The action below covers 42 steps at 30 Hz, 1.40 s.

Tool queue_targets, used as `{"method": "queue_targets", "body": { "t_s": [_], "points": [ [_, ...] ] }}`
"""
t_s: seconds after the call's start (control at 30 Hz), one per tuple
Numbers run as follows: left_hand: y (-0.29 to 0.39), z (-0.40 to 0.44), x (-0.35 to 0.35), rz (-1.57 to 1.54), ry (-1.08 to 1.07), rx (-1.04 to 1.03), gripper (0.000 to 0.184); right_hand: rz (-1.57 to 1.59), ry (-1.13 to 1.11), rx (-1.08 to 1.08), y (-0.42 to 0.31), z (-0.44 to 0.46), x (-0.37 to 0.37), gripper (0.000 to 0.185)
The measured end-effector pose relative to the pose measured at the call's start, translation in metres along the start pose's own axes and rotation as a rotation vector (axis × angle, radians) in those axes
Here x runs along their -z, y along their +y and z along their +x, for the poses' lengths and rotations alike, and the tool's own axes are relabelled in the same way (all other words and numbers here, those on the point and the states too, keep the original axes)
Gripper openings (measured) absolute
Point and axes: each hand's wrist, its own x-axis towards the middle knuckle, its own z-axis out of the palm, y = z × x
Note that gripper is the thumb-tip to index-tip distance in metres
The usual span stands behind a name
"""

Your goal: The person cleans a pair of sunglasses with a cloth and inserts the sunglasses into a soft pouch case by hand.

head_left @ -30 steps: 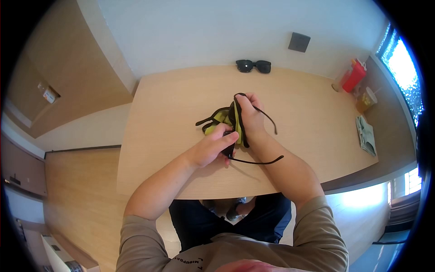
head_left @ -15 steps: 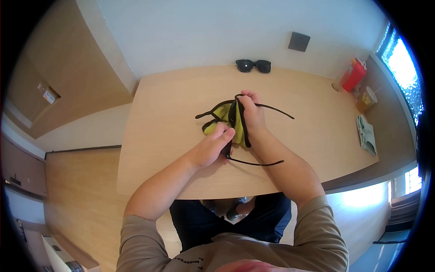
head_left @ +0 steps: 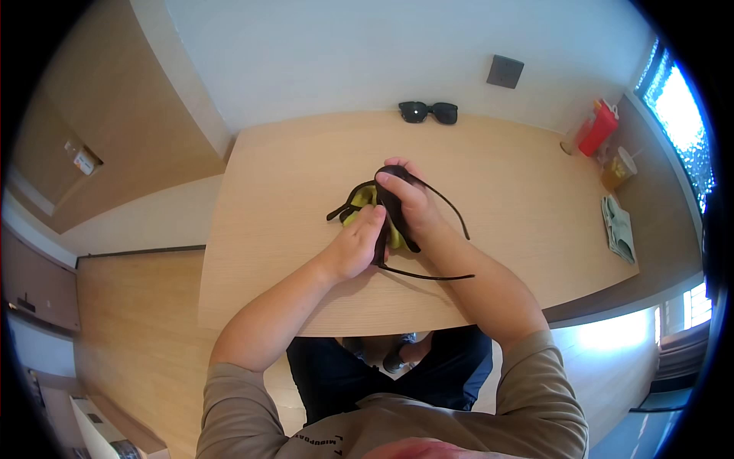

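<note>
My left hand [head_left: 357, 245] and my right hand [head_left: 415, 203] meet over the middle of the table, both closed on a pair of black sunglasses [head_left: 380, 249]. The two temples stick out to the right, one of them across my right forearm. A yellow-green cloth [head_left: 365, 196] with black edging is bunched around the glasses between my hands. Under my right thumb a dark surface faces up; I cannot tell whether it is a lens or the cloth's dark side. My fingers hide most of the lenses.
A second pair of black sunglasses [head_left: 428, 112] lies at the table's back edge by the wall. On the right are a red container [head_left: 598, 128], a cup of amber drink [head_left: 618, 168] and a folded pale green cloth [head_left: 618, 229]. The wooden table [head_left: 267, 222] ends close before my body.
My right hand has turned and shifted slightly left, swinging the upper temple downward. A dark surface covers much of the yellow-green that showed before. My left hand has shifted slightly left.
</note>
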Motion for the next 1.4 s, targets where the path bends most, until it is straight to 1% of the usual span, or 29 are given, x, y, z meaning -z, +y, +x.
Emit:
{"method": "queue_targets", "body": {
  "t_s": [0.03, 0.07, 0.17, 0.27, 0.37, 0.43, 0.47, 0.67, 0.87, 0.93, 0.97, 1.0, 1.1, 1.17, 1.2, 1.3, 1.33, 1.4],
  "points": [
    [0.002, 0.0, 0.0, -0.001, -0.002, -0.004, 0.048, 0.018, -0.011, -0.011, -0.001, -0.002, -0.002, 0.038],
    [0.004, -0.001, 0.001, -0.002, -0.004, -0.008, 0.048, 0.041, -0.011, -0.028, -0.004, -0.003, -0.004, 0.043],
    [0.006, -0.001, 0.001, 0.004, -0.007, -0.009, 0.049, 0.029, -0.005, -0.038, -0.006, -0.006, -0.005, 0.047],
    [0.003, 0.001, 0.002, 0.013, -0.01, -0.013, 0.048, 0.019, 0.031, 0.001, -0.001, -0.002, -0.005, 0.046],
    [0.0, 0.001, 0.002, 0.033, -0.004, -0.018, 0.047, -0.018, 0.059, -0.022, 0.003, 0.003, -0.002, 0.029],
    [0.001, 0.001, 0.0, 0.053, 0.002, -0.023, 0.046, -0.063, 0.103, -0.006, 0.006, 0.005, -0.001, 0.025],
    [0.004, 0.0, 0.0, 0.064, 0.003, -0.021, 0.046, -0.085, 0.125, 0.001, 0.008, 0.006, 0.0, 0.025],
    [0.005, -0.002, -0.002, 0.095, 0.013, -0.021, 0.046, -0.019, 0.192, -0.125, 0.023, 0.021, 0.02, 0.033],
    [0.001, -0.002, 0.0, 0.106, 0.016, 0.004, 0.05, 0.047, 0.157, -0.161, 0.013, 0.013, 0.011, 0.034],
    [0.001, -0.002, 0.0, 0.095, 0.012, 0.002, 0.049, 0.112, 0.096, -0.187, 0.011, 0.012, 0.013, 0.025],
    [0.0, -0.002, 0.002, 0.087, 0.005, 0.0, 0.047, 0.144, 0.066, -0.2, 0.011, 0.012, 0.013, 0.024],
    [-0.001, -0.001, 0.002, 0.077, -0.001, -0.002, 0.046, 0.123, 0.046, -0.169, 0.01, 0.011, 0.012, 0.025],
    [0.005, -0.001, 0.004, 0.052, -0.009, 0.065, 0.029, 0.074, 0.001, -0.099, 0.004, 0.007, 0.005, 0.032],
    [0.006, -0.002, 0.002, 0.093, -0.009, 0.03, 0.028, 0.07, -0.001, -0.086, -0.002, 0.0, -0.002, 0.041],
    [0.006, -0.002, 0.001, 0.113, -0.011, 0.012, 0.032, 0.071, -0.032, -0.102, -0.001, 0.002, 0.0, 0.055],
    [0.009, -0.003, 0.003, 0.126, -0.012, -0.07, 0.05, 0.006, -0.074, -0.122, -0.004, -0.001, 0.001, 0.063],
    [0.011, -0.003, 0.004, 0.117, -0.018, -0.063, 0.053, -0.001, -0.111, -0.132, -0.009, -0.004, -0.001, 0.069],
    [0.018, -0.004, 0.004, 0.098, -0.029, -0.048, 0.06, -0.06, -0.137, -0.087, -0.007, -0.004, -0.002, 0.07]
  ]
}}
